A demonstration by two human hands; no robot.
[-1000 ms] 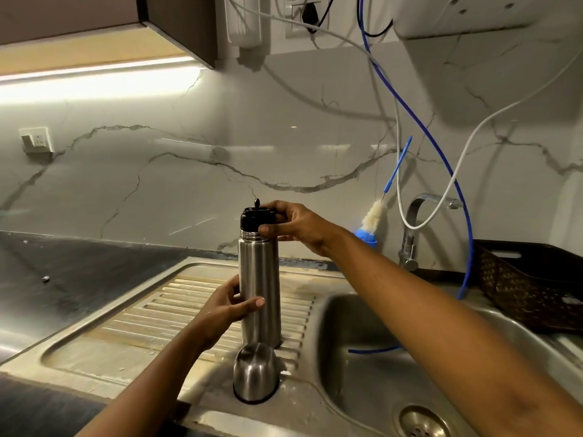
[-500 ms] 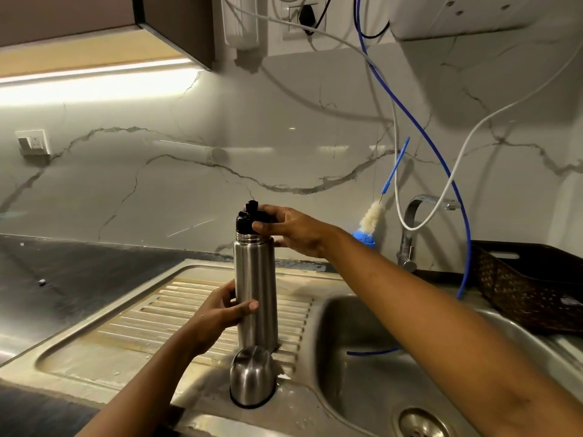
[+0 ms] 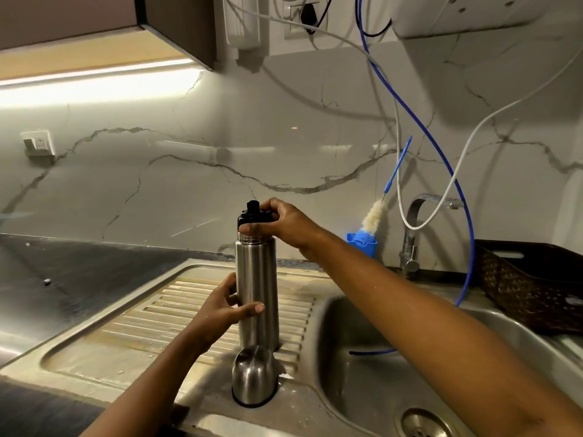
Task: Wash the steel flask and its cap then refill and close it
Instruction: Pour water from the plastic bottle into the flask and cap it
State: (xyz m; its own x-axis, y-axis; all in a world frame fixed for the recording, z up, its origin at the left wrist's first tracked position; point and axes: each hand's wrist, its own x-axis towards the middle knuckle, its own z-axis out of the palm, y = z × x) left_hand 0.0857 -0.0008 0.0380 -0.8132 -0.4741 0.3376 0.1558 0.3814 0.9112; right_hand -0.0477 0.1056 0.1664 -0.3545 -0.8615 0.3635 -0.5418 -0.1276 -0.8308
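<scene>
Centre of the frame: the steel flask (image 3: 257,288) stands upright on the ribbed drainboard (image 3: 126,335) of a steel sink, its base near the drainboard's right edge. The left hand (image 3: 220,310) grips the flask's body about halfway up, fingers curled behind it and thumb laid across the front. The right hand (image 3: 280,222) reaches in from the lower right and is clamped on the black stopper (image 3: 252,214) at the flask's mouth, thumb and fingers pinching its sides; a band of screw thread shows just below the stopper.

Just below the flask in the picture, the domed steel cap (image 3: 254,376) sits mouth down on the sink's flat rim, a dark ring at its base. Whether it touches the flask cannot be told.

Right of the drainboard lies the sink basin (image 3: 362,389), with its drain (image 3: 422,424) at the bottom edge of the frame. A blue hose (image 3: 441,146) drops from the top of the frame and its end lies in the basin. A white hose (image 3: 473,137) hangs in a loop beside the tap (image 3: 413,234). Left of the tap, a bottle brush (image 3: 373,216) stands in a blue holder (image 3: 362,244) against the marble wall. A brown basket (image 3: 530,285) sits at the right edge. The dark table (image 3: 63,279) stretches to the left, and a wall socket (image 3: 38,143) is at the upper left.
</scene>
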